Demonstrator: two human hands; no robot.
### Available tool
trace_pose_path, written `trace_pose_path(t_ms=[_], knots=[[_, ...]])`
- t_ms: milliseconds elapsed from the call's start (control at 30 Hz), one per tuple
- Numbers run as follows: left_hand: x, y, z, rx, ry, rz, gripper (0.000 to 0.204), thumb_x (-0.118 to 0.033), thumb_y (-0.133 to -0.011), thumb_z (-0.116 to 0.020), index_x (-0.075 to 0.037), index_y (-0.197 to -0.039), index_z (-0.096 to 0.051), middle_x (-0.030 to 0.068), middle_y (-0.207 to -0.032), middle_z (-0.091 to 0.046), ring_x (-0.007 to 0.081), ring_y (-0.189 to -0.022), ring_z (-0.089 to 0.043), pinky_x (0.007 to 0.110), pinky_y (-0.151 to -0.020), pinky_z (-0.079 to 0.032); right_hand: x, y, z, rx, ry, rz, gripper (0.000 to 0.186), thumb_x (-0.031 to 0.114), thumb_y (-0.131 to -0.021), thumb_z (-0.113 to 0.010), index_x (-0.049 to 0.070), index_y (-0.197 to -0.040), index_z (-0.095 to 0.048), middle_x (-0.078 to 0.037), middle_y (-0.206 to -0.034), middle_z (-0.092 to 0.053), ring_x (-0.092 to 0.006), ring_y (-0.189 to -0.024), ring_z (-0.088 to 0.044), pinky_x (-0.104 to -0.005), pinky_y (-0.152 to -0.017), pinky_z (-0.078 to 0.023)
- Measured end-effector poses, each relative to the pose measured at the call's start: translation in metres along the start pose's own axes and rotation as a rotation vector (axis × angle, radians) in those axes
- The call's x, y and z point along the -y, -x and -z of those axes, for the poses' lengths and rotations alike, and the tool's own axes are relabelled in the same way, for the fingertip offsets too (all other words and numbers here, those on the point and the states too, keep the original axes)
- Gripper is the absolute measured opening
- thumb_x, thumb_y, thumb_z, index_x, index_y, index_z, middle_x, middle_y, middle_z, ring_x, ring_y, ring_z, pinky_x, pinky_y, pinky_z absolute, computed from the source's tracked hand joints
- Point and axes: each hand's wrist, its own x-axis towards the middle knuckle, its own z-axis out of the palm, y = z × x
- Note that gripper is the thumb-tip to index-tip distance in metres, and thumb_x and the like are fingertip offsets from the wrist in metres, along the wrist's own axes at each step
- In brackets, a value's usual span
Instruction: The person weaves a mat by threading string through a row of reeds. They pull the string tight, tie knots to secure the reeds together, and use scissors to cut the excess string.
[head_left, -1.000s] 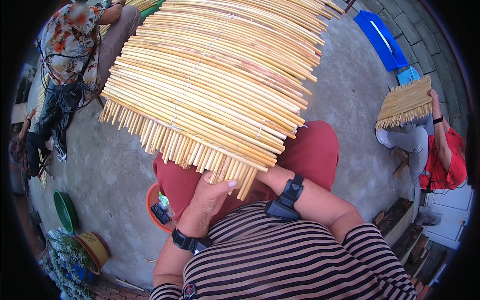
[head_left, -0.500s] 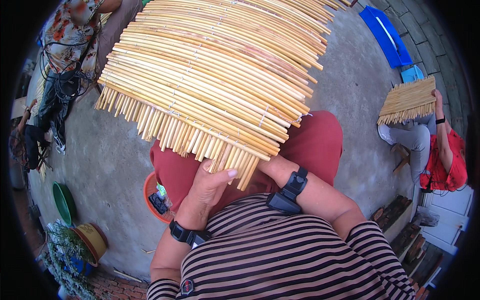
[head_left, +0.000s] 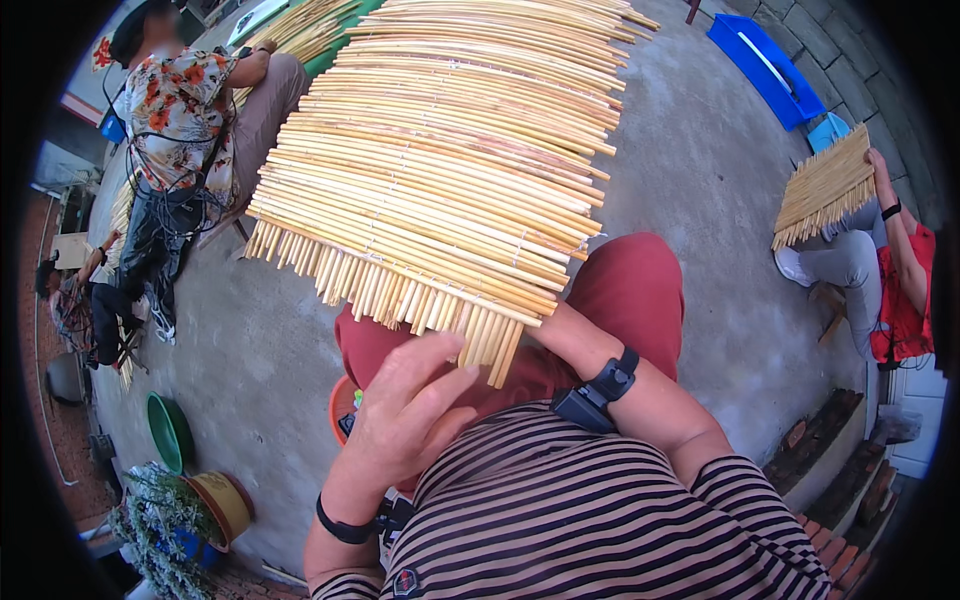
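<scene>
One stick mat [head_left: 450, 150] fills twelve o'clock, held over the red trousers [head_left: 635, 290], probably to keep its near edge within reach. Its short ends [head_left: 390, 297] jut toward seven o'clock. The left hand [head_left: 400, 400] is at the last of them, fingers loosely bent and parted, gripping nothing; whether a fingertip brushes the sticks, I cannot tell. The right forearm [head_left: 590, 350] passes under the near corner, likely propping it; the right hand is hidden there, so its fingers cannot be judged.

At eight o'clock, an orange basin [head_left: 336, 405], mostly hidden, holds something dark with a touch of green. Farther out is a green basin [head_left: 170, 435]; between seven and eight, a yellow pot [head_left: 230, 500] holds a plant [head_left: 160, 530]. At two o'clock, a blue tray [head_left: 800, 115] carries a white strip [head_left: 768, 68], beside a light-blue box [head_left: 828, 131], contents unclear.
</scene>
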Motion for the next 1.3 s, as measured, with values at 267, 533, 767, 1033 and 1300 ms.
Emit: trace_pose_path(t_ms=[267,533,767,1033,1300], knots=[[0.025,-0.027,-0.031,-0.372,-0.404,-0.124,0.028,-0.015,-0.084,-0.059,-0.015,-0.111,-0.064,0.0095,-0.121,-0.060,0.0278,-0.114,-0.056,0.047,-0.097,-0.041,0.038,0.025,-0.053,-0.022,0.098,0.083,0.028,0.019,-0.093,-0.055,0.004,-0.117,-0.058,-0.012,-0.114,-0.061,-0.0200,-0.102,-0.061,-0.0356,-0.083,-0.052],[-0.004,-0.050,0.020,-0.568,-0.243,-0.173,0.019,-0.015,-0.081,-0.063,-0.013,-0.099,-0.068,0.0097,-0.106,-0.067,0.0289,-0.103,-0.063,0.046,-0.094,-0.045,0.045,0.031,-0.099,0.122,0.353,0.066,0.027,0.017,-0.093,-0.055,0.004,-0.116,-0.058,-0.013,-0.113,-0.062,-0.0196,-0.101,-0.062,-0.0353,-0.082,-0.053],[-0.012,-0.054,0.052,-0.817,-0.006,-0.215,0.023,-0.012,-0.081,-0.063,-0.005,-0.103,-0.065,0.0170,-0.105,-0.067,0.0331,-0.099,-0.065,0.045,-0.088,-0.052,0.074,0.054,-0.164,0.327,1.070,0.171,0.026,0.016,-0.093,-0.055,0.004,-0.116,-0.058,-0.013,-0.113,-0.062,-0.0192,-0.101,-0.062,-0.0351,-0.081,-0.053],[-0.005,-0.045,0.054,-0.956,0.092,-0.163,0.026,-0.007,-0.079,-0.064,-0.002,-0.104,-0.063,0.0198,-0.106,-0.066,0.0356,-0.099,-0.065,0.044,-0.088,-0.053,0.036,0.077,-0.179,0.104,0.095,0.003,0.015,0.019,-0.096,-0.049,0.008,-0.106,-0.053,-0.008,-0.098,-0.062,-0.0136,-0.081,-0.061,-0.0311,-0.068,-0.052],[0.016,-0.050,0.069,-1.169,0.406,-0.073,0.021,-0.001,-0.080,-0.063,0.003,-0.101,-0.064,0.0236,-0.106,-0.065,0.0345,-0.099,-0.065,0.041,-0.088,-0.052,0.030,0.065,-0.214,0.577,0.632,0.564,0.009,0.017,-0.098,-0.048,0.008,-0.100,-0.047,-0.015,-0.136,-0.045,-0.0229,-0.124,-0.046,-0.0331,-0.098,-0.037]])
